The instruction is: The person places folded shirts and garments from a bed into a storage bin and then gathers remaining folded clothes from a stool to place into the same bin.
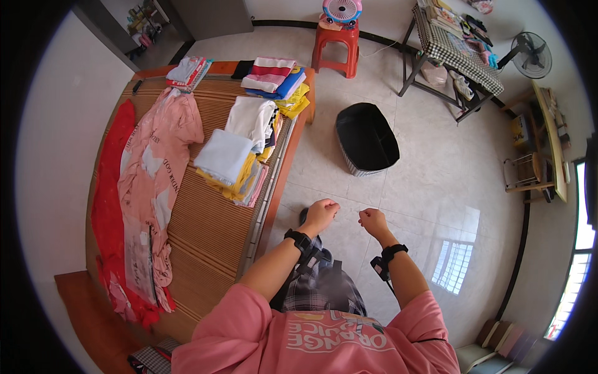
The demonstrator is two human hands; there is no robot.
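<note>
Both fists are held out in front of my body above the tiled floor, a short gap between them. My left hand (pixel 321 216) is curled closed with nothing visible in it, near the wooden edge of the bed (pixel 275 205). My right hand (pixel 374 221) is also closed, and no object shows in its fingers. Beyond them on the floor stands a black-lined storage bin (pixel 369 138) with a divider inside. To the left, a stack of folded clothes topped by a light grey one (pixel 225 154) lies on the bed mat (pixel 208 243). A folded white garment (pixel 251 119) tops the stack behind it.
Farther along the bed are a striped folded cloth (pixel 270 74) and a small clothes pile (pixel 187 74). A pink printed garment (pixel 161 140) and red fabric (pixel 110 187) lie spread leftward. A red plastic stool (pixel 336 46), a checked-cloth table (pixel 453 51) and a wooden desk (pixel 551 145) stand around.
</note>
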